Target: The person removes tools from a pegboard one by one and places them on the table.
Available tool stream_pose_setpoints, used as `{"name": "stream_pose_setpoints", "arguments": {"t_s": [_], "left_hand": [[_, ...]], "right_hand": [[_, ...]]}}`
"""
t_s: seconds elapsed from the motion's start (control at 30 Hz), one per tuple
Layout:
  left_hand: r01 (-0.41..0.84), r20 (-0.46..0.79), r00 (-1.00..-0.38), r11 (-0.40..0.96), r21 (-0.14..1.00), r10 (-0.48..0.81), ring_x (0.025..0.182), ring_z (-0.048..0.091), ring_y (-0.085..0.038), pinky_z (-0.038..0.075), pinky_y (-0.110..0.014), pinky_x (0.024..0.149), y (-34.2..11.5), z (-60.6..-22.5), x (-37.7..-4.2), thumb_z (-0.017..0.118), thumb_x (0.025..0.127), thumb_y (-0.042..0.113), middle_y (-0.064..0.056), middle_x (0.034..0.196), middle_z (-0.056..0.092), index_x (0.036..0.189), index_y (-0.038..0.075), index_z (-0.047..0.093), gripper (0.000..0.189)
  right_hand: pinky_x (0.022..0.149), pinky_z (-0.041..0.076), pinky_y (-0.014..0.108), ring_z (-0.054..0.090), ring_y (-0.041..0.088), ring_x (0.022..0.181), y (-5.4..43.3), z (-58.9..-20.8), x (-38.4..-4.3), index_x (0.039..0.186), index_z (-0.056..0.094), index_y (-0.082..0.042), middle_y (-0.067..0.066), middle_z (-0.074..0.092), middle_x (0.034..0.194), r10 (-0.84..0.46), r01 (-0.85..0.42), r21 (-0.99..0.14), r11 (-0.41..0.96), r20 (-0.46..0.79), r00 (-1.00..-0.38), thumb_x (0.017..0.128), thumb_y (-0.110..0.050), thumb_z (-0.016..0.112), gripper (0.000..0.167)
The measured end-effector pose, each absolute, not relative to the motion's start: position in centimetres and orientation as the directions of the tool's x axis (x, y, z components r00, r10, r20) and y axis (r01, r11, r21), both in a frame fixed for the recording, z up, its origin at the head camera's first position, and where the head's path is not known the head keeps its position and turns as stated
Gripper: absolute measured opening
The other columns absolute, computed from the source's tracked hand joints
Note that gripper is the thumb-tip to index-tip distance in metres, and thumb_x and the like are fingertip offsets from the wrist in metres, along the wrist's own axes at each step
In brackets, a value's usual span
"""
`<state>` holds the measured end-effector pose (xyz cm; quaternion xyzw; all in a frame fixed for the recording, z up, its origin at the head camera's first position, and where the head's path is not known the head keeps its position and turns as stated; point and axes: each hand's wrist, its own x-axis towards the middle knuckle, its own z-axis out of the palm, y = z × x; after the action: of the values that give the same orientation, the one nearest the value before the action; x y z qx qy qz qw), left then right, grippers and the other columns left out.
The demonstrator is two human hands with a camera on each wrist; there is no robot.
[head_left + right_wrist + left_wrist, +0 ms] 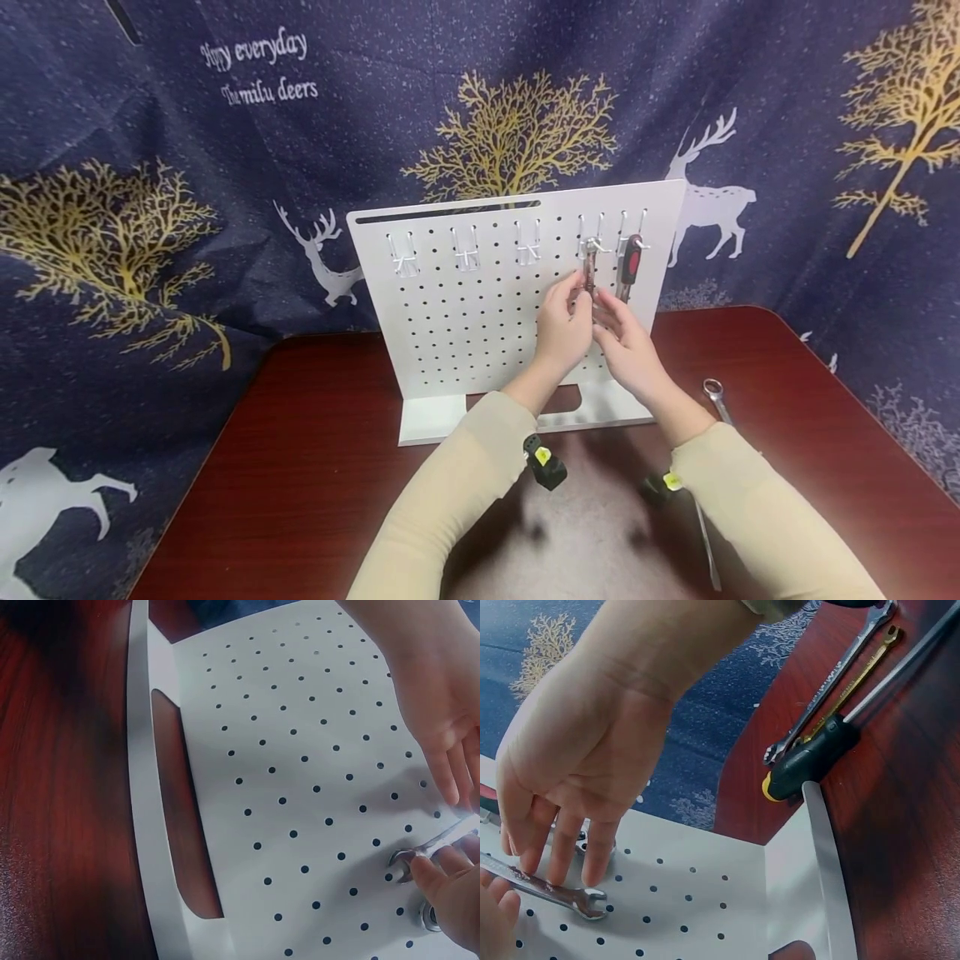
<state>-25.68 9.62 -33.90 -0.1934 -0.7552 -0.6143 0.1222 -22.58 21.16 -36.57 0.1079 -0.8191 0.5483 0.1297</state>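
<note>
A silver wrench (589, 271) hangs by its upper end from a hook on the white pegboard (480, 308). My left hand (564, 329) is at its left side, fingertips against the shank. From the right, my right hand (628, 346) reaches the same wrench; in the left wrist view the fingers of the right hand (592, 750) lie fairly straight across it. The open end of the wrench (589, 900) points down the board. Beside it hangs a tool with a black-and-red handle (632, 260), its lower part behind my right hand.
Three more hooks, such as the leftmost hook (405, 262), line the board's upper left. On the table's right lie a silver wrench (832, 682), a gold-coloured wrench (859, 671) and a green-handled screwdriver (814, 761). A patterned cloth (150, 275) hangs behind.
</note>
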Motion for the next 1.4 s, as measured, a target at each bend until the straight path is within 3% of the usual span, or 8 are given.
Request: {"name": "stream_pose_setpoints", "arguments": {"t_s": [0.23,0.37,0.47,0.53,0.63,0.9,1.2,1.4], "left_hand": [[0.445,0.429,-0.895,0.185,0.876,0.119,0.106,0.06,-0.019,0.049,-0.015,0.09,9.4,-33.3,-26.0,0.046,0.096,0.01,-0.012,0.117,0.058,0.128,0.003,0.055,0.034],[0.45,0.432,-0.892,0.189,0.873,0.129,0.1,0.061,-0.018,0.049,-0.011,0.085,9.3,-33.3,-26.0,0.052,0.094,0.009,-0.01,0.112,0.059,0.126,0.003,0.056,0.033],[0.456,0.437,-0.89,0.197,0.868,0.134,0.095,0.06,-0.017,0.049,-0.012,0.082,9.3,-33.2,-26.0,0.055,0.093,0.009,-0.01,0.108,0.06,0.122,0.002,0.059,0.03],[0.45,0.429,-0.893,0.202,0.87,0.139,0.092,0.059,-0.016,0.049,-0.013,0.08,9.4,-33.2,-26.0,0.056,0.093,0.01,-0.011,0.105,0.061,0.118,0.002,0.061,0.027],[0.42,0.399,-0.906,0.192,0.887,0.143,0.089,0.061,-0.016,0.049,-0.015,0.078,9.4,-33.3,-26.0,0.057,0.093,0.011,-0.01,0.101,0.066,0.113,0.002,0.063,0.023],[0.378,0.351,-0.92,0.163,0.911,0.172,0.076,0.058,-0.007,0.049,-0.014,0.069,9.2,-33.6,-25.6,0.059,0.093,0.015,-0.01,0.092,0.069,0.108,0.003,0.065,0.02],[0.376,0.344,-0.913,0.123,0.919,0.218,0.078,0.059,-0.007,0.051,-0.016,0.072,8.9,-33.4,-24.7,0.06,0.092,0.015,-0.009,0.093,0.068,0.107,0.004,0.065,0.02],[0.376,0.349,-0.905,0.076,0.923,0.243,0.079,0.063,-0.011,0.052,-0.016,0.073,9.0,-33.4,-24.2,0.061,0.091,0.013,-0.01,0.096,0.069,0.107,0.003,0.065,0.019]], "right_hand": [[0.11,0.035,0.046,0.036,0.035,0.137,21.0,-36.5,-22.5,0.147,0.024,-0.001,0.02,0.035,0.149,-0.028,-0.315,-0.875,0.367,0.328,-0.944,0.098,-0.006,0.044,0.054],[0.107,0.04,0.046,0.045,0.034,0.13,21.0,-36.6,-22.3,0.145,0.031,-0.002,0.022,0.047,0.14,-0.008,-0.315,-0.865,0.391,0.339,-0.941,0.096,-0.008,0.051,0.054],[0.098,0.048,0.03,0.055,0.025,0.118,21.1,-36.9,-22.2,0.142,0.038,-0.002,0.022,0.056,0.129,0.009,-0.301,-0.864,0.403,0.333,-0.943,0.094,-0.008,0.055,0.05],[0.088,0.049,0.017,0.059,0.013,0.106,21.2,-37.1,-22.1,0.138,0.043,-0.001,0.022,0.061,0.121,0.019,-0.288,-0.864,0.413,0.324,-0.946,0.094,-0.009,0.056,0.047],[0.077,0.047,0.009,0.058,-0.002,0.09,21.3,-37.5,-21.9,0.129,0.052,0.002,0.022,0.064,0.111,0.029,-0.263,-0.862,0.434,0.305,-0.952,0.093,-0.012,0.058,0.039],[0.069,0.057,0.02,0.064,0.001,0.075,22.0,-38.6,-21.3,0.112,0.058,0.005,0.018,0.067,0.094,-0.004,-0.21,-0.91,0.359,0.223,-0.975,0.093,-0.016,0.059,0.029],[0.071,0.059,0.029,0.067,0.005,0.08,22.8,-38.6,-20.0,0.114,0.054,0.011,0.024,0.068,0.101,-0.123,-0.208,-0.941,0.268,0.181,-0.976,0.095,-0.015,0.057,0.032],[0.07,0.059,0.03,0.068,0.008,0.076,23.0,-38.3,-19.1,0.112,0.052,0.012,-0.002,0.072,0.088,-0.158,-0.23,-0.952,0.2,0.2,-0.967,0.096,-0.013,0.055,0.031]]}}
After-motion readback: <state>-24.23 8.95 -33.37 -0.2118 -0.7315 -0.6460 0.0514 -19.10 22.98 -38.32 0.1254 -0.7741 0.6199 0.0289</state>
